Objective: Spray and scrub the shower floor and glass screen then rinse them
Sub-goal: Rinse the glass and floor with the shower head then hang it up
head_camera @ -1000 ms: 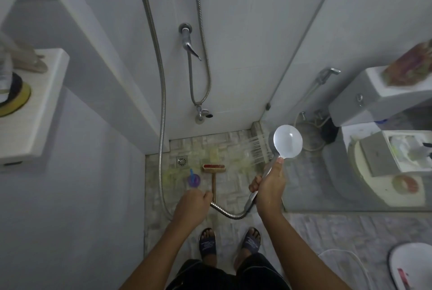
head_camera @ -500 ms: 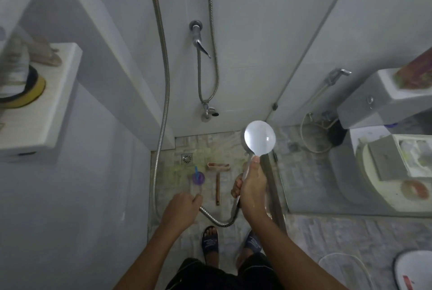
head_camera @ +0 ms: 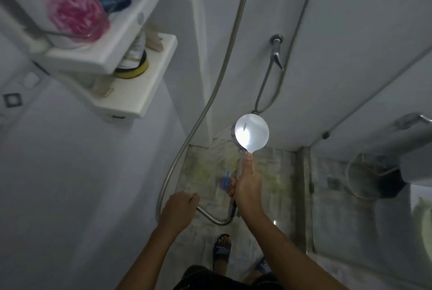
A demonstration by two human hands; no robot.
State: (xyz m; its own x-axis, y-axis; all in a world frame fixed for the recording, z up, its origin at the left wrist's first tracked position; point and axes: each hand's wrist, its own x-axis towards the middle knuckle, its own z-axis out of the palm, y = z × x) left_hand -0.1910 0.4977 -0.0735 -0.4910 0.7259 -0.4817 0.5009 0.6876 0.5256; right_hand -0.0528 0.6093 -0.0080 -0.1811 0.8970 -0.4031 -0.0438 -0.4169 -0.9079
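My right hand grips the handle of a chrome shower head, round back plate toward me, held over the shower floor. My left hand is closed around the metal hose that loops between both hands. The stone-patterned floor is wet with yellowish patches. A small purple and blue object lies on it, partly hidden by my right hand. The glass screen stands to the right, its lower edge along a raised sill. No water spray is discernible.
White wall shelves with bottles and a pink bag jut out at upper left, close to my head. A wall tap and second hose hang on the back wall. A toilet and bidet sprayer sit behind the glass. My sandalled feet stand on the floor.
The view has tilted up and turned left, bringing the shelves in. The shower head has swung left from the glass side toward the middle of the stall. Both hands keep their grips.
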